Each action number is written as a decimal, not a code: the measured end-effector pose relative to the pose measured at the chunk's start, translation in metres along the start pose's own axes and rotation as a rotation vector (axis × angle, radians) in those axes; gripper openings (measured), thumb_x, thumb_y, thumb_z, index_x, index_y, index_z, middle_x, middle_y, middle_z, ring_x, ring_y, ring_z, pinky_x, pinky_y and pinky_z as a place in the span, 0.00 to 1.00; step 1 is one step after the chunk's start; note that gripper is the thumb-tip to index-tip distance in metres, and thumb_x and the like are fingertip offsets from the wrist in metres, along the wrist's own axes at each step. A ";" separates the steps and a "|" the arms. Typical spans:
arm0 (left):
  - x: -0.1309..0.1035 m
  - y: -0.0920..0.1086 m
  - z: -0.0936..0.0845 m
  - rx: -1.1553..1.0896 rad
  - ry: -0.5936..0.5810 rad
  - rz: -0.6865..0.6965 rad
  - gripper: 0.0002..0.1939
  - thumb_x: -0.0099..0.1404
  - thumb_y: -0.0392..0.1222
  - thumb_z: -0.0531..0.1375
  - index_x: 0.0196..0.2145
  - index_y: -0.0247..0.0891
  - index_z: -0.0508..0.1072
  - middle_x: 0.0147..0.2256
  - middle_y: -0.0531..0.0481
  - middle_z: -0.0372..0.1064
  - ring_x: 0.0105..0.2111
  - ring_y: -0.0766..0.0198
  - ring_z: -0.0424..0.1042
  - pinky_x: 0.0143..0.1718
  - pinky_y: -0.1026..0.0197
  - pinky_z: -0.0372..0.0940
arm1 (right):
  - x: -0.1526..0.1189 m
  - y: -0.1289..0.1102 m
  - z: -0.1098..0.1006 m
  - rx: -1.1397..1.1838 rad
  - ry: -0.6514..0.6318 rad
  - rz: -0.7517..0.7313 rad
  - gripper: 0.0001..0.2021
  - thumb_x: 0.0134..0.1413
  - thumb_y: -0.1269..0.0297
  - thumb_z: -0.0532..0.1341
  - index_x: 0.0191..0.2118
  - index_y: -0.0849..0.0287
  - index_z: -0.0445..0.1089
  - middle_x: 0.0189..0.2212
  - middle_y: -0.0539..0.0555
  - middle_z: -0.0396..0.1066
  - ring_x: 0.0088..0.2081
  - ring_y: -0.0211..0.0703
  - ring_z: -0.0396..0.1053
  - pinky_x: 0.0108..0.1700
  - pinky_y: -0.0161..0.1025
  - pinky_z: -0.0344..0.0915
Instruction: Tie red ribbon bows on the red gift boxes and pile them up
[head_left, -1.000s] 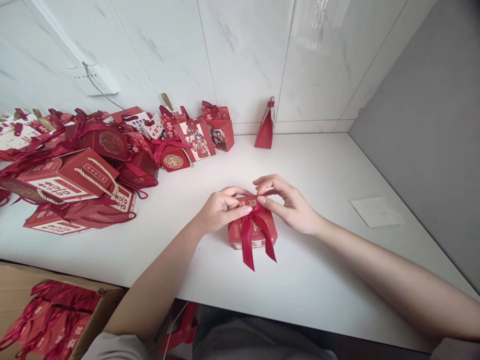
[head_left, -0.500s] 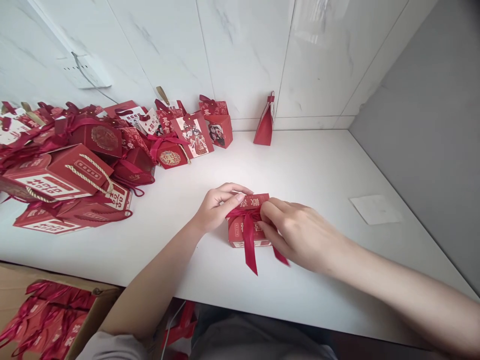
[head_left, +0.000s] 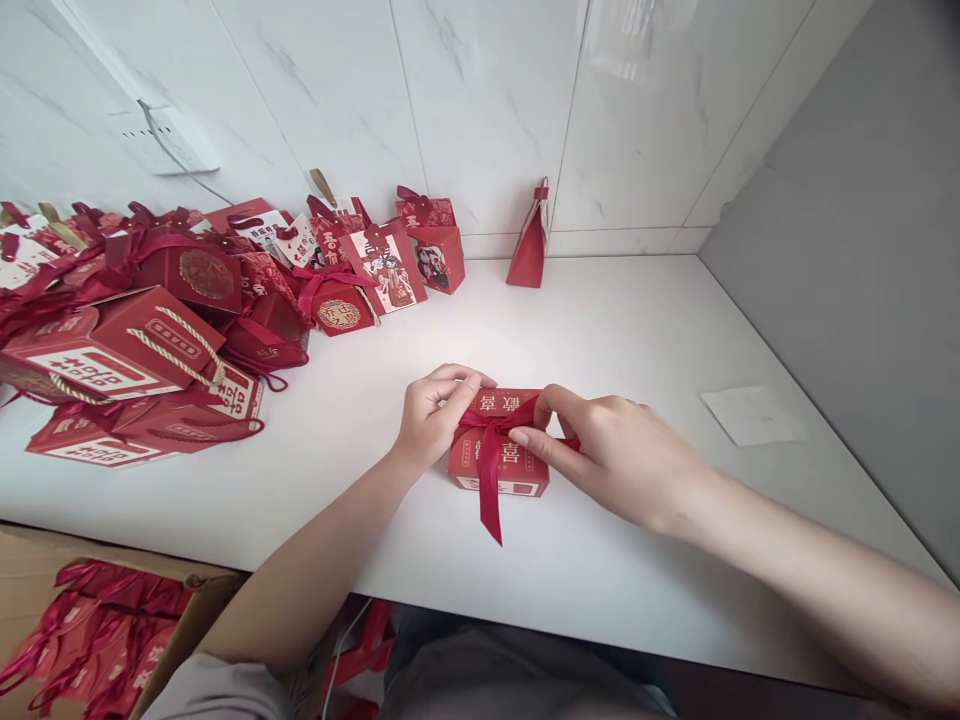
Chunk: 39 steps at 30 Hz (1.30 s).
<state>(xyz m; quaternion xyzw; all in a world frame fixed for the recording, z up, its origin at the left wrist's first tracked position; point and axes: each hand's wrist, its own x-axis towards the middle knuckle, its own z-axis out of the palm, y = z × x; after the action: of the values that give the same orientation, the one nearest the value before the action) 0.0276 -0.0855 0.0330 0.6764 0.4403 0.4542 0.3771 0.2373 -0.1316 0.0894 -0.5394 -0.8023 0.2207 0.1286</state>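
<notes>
Red box [head_left: 516, 464] sits on the desk [head_left: 637, 340], near the middle of the head view, between both hands. Crimson ribbon [head_left: 490, 485] runs across its top and gathers at the centre. One tail drops over the near face and past the box's lower edge.

Left hand [head_left: 436, 415]: curled narrow on the box's far left corner, thumb on the near side, fingers along the far edge. Ribbon runs in by the thumb; can't tell if it's pinched there too.

Right hand [head_left: 600, 445]: at the box's right side, thumb and index nearly closed on the ribbon just right of the gather. A bit of ribbon shows between them; the rest of that side is hidden by the hand. Pale characters on the box top and a white-and-red panel on the near face are visible.

Around it: heap of red gift boxes [head_left: 172, 345] on the left of the desk, some with rope handles, some with ribbons. Illustrated bag [head_left: 390, 275] leans at the heap's right end. Narrow red pouch [head_left: 527, 258] stands apart by the tiled wall [head_left: 487, 100]. White paper square [head_left: 750, 416] lies flat on the right. Lower left: open carton [head_left: 196, 612] holding more ribboned boxes [head_left: 101, 640].
</notes>
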 end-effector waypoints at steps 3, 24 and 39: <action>-0.001 0.001 0.000 0.043 0.029 0.028 0.19 0.68 0.47 0.56 0.25 0.38 0.79 0.37 0.46 0.77 0.38 0.59 0.74 0.41 0.59 0.67 | 0.005 0.010 -0.006 0.185 -0.099 0.009 0.25 0.62 0.39 0.47 0.27 0.55 0.63 0.17 0.50 0.66 0.17 0.39 0.62 0.21 0.36 0.52; -0.003 0.001 0.001 0.136 0.180 0.020 0.18 0.67 0.42 0.56 0.22 0.38 0.77 0.35 0.48 0.78 0.37 0.60 0.75 0.39 0.59 0.68 | 0.014 0.023 -0.016 0.547 -0.350 0.069 0.15 0.54 0.52 0.62 0.26 0.57 0.66 0.24 0.51 0.73 0.22 0.38 0.68 0.22 0.35 0.59; -0.002 0.001 -0.001 0.123 0.147 0.026 0.20 0.67 0.44 0.56 0.19 0.38 0.75 0.36 0.47 0.77 0.37 0.60 0.75 0.40 0.58 0.67 | 0.014 0.018 -0.008 0.574 -0.192 -0.066 0.03 0.52 0.67 0.61 0.34 0.55 0.66 0.29 0.48 0.71 0.29 0.36 0.65 0.29 0.34 0.61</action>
<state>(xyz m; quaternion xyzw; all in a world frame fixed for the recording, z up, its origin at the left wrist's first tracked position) 0.0267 -0.0880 0.0332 0.6688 0.4850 0.4797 0.2954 0.2503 -0.1111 0.0867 -0.4314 -0.7327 0.4841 0.2066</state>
